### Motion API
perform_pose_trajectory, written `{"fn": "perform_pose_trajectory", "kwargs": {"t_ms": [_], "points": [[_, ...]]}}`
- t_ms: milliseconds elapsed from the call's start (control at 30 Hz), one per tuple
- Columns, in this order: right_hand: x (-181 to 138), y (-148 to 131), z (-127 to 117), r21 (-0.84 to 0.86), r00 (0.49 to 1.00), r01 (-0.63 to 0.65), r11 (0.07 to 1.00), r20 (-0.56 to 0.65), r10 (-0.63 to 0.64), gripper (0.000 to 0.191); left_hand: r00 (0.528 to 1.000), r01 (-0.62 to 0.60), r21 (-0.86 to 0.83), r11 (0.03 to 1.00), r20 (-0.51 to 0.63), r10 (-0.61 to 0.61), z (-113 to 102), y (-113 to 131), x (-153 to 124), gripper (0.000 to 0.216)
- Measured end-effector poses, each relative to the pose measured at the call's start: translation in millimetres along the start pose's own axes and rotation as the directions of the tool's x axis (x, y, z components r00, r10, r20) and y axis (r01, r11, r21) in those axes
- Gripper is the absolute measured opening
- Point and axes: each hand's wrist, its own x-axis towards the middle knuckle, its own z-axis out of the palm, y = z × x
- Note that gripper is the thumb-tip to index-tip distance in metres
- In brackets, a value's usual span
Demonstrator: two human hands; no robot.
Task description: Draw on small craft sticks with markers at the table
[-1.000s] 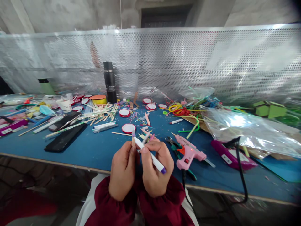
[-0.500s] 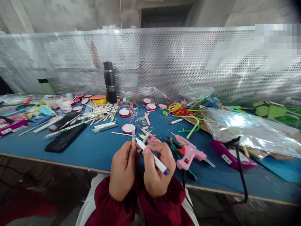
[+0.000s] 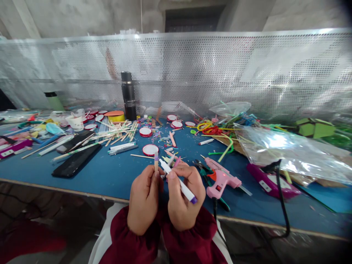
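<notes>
Pinched upright between the thumb and fingers of my left hand (image 3: 144,200) is a small wooden craft stick (image 3: 156,161), its upper part coloured purple. My right hand (image 3: 185,196) grips a white marker pen (image 3: 187,191) with a purple end, held like a pen. The marker's tip points up and left, close beside the stick; whether it touches I cannot tell. Just beyond my hands lies a round white disc with a red rim (image 3: 150,149). Several thin pieces behind my right hand are partly hidden by it.
A pink glue gun (image 3: 222,179) and pliers (image 3: 203,170) lie to the right, with a black cable (image 3: 284,205) over the table edge. At left are a black phone (image 3: 77,161), markers (image 3: 122,148) and a pile of sticks (image 3: 121,132). A black bottle (image 3: 128,97) stands behind.
The marker's tip has shifted very slightly away from the stick's top. Both hands stay almost in the same place, and the table things have not moved.
</notes>
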Motion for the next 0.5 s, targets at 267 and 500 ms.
{"fn": "perform_pose_trajectory", "kwargs": {"t_ms": [267,500], "points": [[1.5,-1.8,-0.8,-0.023,1.0,0.005,1.0,0.008,-0.005,0.008,1.0,-0.001,-0.011,1.0,-0.001,0.001,-0.1,-0.8,-0.1,0.035],[0.3,-0.9,-0.5,0.004,1.0,0.016,1.0,0.001,-0.016,0.008,1.0,-0.008,-0.017,1.0,-0.008,0.007,0.0,0.2,0.0,0.035]]}}
